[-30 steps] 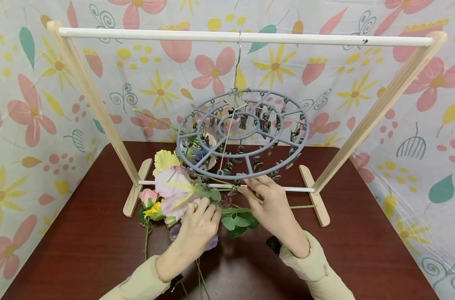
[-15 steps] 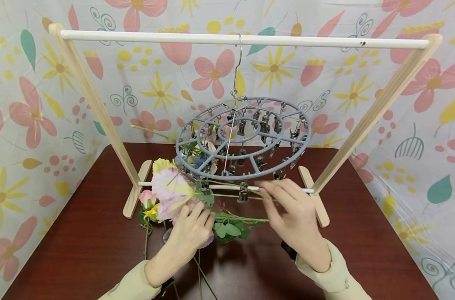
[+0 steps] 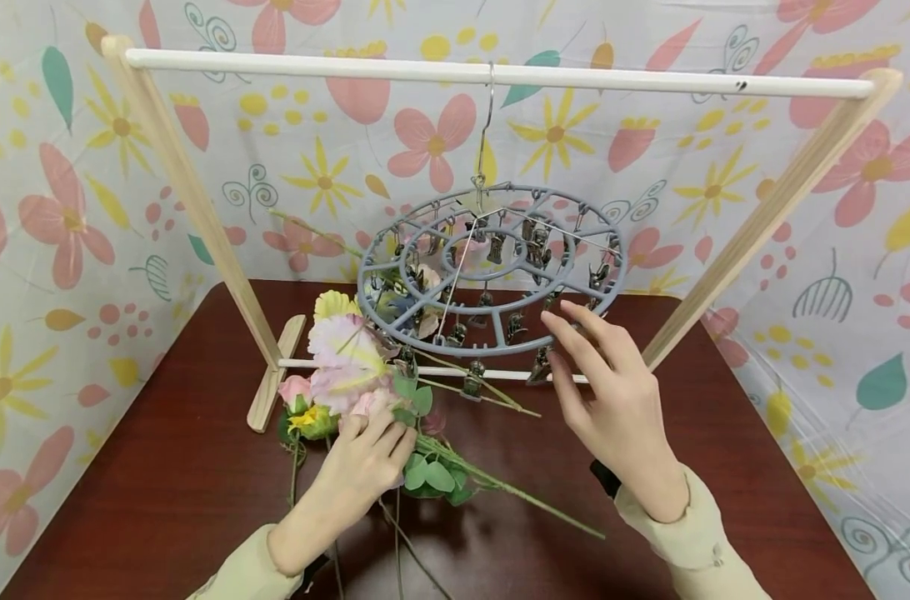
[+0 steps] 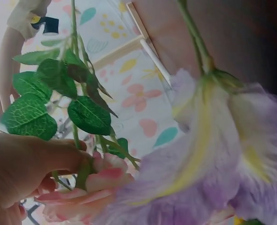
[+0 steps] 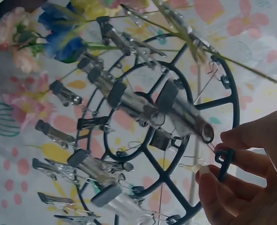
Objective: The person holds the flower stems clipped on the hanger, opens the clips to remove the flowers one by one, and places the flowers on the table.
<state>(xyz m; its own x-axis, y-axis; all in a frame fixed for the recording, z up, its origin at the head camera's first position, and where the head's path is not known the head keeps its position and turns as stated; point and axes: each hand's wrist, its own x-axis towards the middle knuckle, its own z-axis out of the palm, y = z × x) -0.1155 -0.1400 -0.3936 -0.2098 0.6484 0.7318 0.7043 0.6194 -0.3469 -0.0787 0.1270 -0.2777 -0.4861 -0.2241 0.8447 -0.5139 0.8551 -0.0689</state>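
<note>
My left hand [image 3: 353,467] pinches a pink rose [image 4: 86,197] just below its bloom; its leafy green stem [image 3: 526,497] points right and down over the table. A grey round clip hanger [image 3: 492,343] hangs by a hook. At its front right rim is my right hand [image 3: 612,400], thumb apart from the other fingers, fingertips at the rim beside a dangling metal clip [image 3: 541,362]. In the right wrist view, the fingers lie around the rim near a clip's hook. Another clip [image 3: 473,379] overlaps thin flower stems. A lilac iris-like flower [image 3: 346,362] stands above my left hand.
A wooden rack with a white top bar [image 3: 305,65] carries the hanger. A pink rosebud [image 3: 295,390] and a yellow flower [image 3: 314,421] lie on the dark table [image 3: 162,467]. A blue flower [image 3: 383,304] shows behind the hanger. Patterned cloth [image 3: 42,250] stands behind.
My right hand has moved right, away from the front clip and stems to the hanger's right rim. My left hand has shifted left and down, and the rose stem has tilted downward.
</note>
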